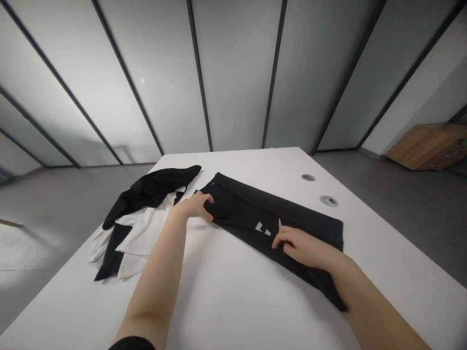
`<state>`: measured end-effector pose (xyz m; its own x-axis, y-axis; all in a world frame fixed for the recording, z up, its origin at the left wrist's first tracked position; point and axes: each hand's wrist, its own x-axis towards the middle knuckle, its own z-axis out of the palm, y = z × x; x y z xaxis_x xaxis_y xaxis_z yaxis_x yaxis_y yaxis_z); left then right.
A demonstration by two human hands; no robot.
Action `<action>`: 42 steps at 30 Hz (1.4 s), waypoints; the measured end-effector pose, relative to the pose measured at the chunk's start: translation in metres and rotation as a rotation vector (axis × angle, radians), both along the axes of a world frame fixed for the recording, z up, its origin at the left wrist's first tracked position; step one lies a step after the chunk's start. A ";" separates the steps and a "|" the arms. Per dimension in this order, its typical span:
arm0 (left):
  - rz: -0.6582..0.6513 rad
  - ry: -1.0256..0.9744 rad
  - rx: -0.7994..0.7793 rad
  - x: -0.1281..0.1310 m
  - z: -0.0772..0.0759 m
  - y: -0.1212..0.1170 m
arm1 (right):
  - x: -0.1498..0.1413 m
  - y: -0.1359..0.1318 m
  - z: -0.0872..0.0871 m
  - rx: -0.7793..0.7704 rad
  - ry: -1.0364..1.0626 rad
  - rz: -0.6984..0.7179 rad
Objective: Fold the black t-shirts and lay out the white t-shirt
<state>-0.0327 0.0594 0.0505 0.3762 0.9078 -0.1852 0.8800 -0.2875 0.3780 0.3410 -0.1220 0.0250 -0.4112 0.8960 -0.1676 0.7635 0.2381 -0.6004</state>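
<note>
A pair of black trousers (255,209), folded into a long strip, lies slantwise on the white table. White printed marks (263,228) show on the leg. My left hand (197,205) rests at the narrower far-left end, thumb and fingers apart on the fabric edge. Over the lower leg, beside the printed marks, is my right hand (297,245); its fingers are curled together against the black cloth. The fingertips partly cover the print, and my right forearm crosses the near right corner of the trousers.
A loose heap of clothes lies on the left of the table (233,301), with a black garment (153,187) over white ones (140,231). Two round cable grommets (329,201) sit on the right side. Frosted glass panels stand behind; a wooden cabinet (426,146) is at far right.
</note>
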 end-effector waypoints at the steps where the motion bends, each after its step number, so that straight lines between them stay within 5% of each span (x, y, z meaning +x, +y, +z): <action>1: -0.050 0.000 -0.035 0.006 -0.002 -0.002 | 0.001 0.001 0.000 -0.010 0.001 -0.014; 7: -0.149 0.006 -0.185 0.022 -0.019 -0.001 | 0.007 -0.002 0.004 -0.144 0.000 -0.063; 13: -0.102 -0.015 -0.196 0.014 -0.014 0.001 | 0.021 -0.007 0.006 -0.365 0.038 -0.040; 21: -0.130 -0.032 -0.374 0.000 0.019 -0.011 | 0.055 -0.001 0.005 -0.217 -0.073 -0.110; 25: -0.169 -0.045 -0.250 0.003 0.025 -0.012 | 0.067 0.001 0.003 -0.163 -0.152 -0.219; 31: -0.257 -0.110 0.047 0.010 -0.007 0.009 | 0.091 0.012 -0.012 -0.123 -0.190 -0.381; 36: -0.231 -0.192 0.099 0.006 -0.041 0.022 | 0.117 0.020 -0.027 -0.069 -0.157 -0.498; 42: -0.146 -0.285 0.239 -0.001 -0.047 0.023 | 0.136 0.023 -0.040 -0.037 -0.149 -0.549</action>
